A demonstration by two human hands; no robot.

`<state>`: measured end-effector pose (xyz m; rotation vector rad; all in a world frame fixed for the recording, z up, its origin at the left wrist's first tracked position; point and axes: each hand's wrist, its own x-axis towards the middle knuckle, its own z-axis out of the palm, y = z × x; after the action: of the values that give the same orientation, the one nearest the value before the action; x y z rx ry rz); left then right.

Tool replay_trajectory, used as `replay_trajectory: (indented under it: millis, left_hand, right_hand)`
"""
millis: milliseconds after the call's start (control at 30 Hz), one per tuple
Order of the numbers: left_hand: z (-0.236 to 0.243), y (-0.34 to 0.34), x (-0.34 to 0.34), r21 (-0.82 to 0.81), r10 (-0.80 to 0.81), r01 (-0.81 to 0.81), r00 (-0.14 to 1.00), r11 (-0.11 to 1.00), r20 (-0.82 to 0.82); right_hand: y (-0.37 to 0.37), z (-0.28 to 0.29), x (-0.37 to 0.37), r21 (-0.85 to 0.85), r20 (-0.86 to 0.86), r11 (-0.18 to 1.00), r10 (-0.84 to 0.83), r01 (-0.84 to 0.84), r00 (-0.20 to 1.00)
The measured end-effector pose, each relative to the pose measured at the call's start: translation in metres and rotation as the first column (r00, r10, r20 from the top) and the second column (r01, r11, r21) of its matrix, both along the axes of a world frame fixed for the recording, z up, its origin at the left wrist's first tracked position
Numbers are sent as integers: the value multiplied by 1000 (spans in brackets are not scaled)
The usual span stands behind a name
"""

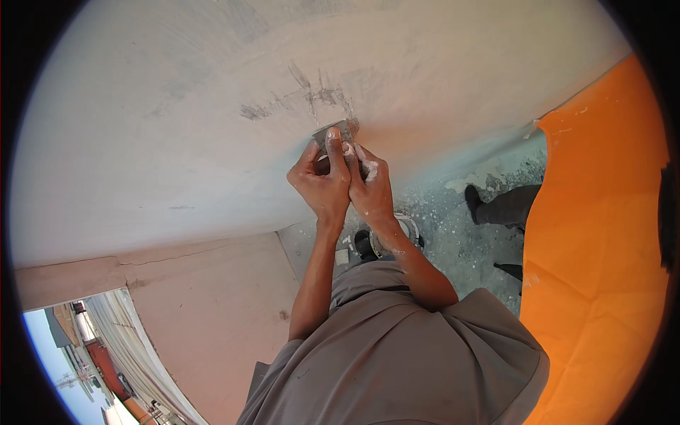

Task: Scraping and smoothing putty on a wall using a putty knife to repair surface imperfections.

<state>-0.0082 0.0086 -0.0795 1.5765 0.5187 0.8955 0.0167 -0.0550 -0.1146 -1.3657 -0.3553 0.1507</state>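
Observation:
A flat grey scraper blade [330, 132] is against the pale wall [212, 163], just below a patch of dark scuff marks [312, 95]. My left hand [322, 185] is closed round this scraper, its thumb stretched up along the blade. Pressed close beside it, my right hand [373, 193] is also closed, with white paste [369, 169] smeared on its fingers. Something dark shows between those fingers, but I cannot make out what it is. Both wrists nearly touch, and white specks dot my right forearm.
Below my hands, a bucket [407, 230] stands on the paint-spattered floor [453, 244]. Another person's dark-clothed leg and shoe [474, 204] show at the right, beside a large orange sheet [595, 248]. A pinkish wall [212, 297] with a window opening [106, 354] is at lower left.

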Motion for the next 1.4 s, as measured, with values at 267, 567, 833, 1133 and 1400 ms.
replay_trajectory:
  millis: [267,567,833,1133,1400]
  left_hand:
    - [-17,4,-1,40,9,-7,999,999,-48]
    - [-27,3,-6,19,29,-29,999,999,-34]
    - [-21,0,-1,3,16,-16,1000,1000,1]
    - [-30,6,-7,8,-6,7,997,1000,-72]
    - [-31,9,-4,-12,-52,52,998,999,-35]
  right_hand:
    - [4,-11,-4,30,31,998,-56,55,998]
    - [6,-27,-10,-16,33,999,-49,49,998]
    - [3,-18,-7,-35,14,999,-16,16,1000]
    - [5,-33,-8,-41,-16,999,-10,9,1000]
    - [4,-19,-10,-40,19,997,-69,70,997]
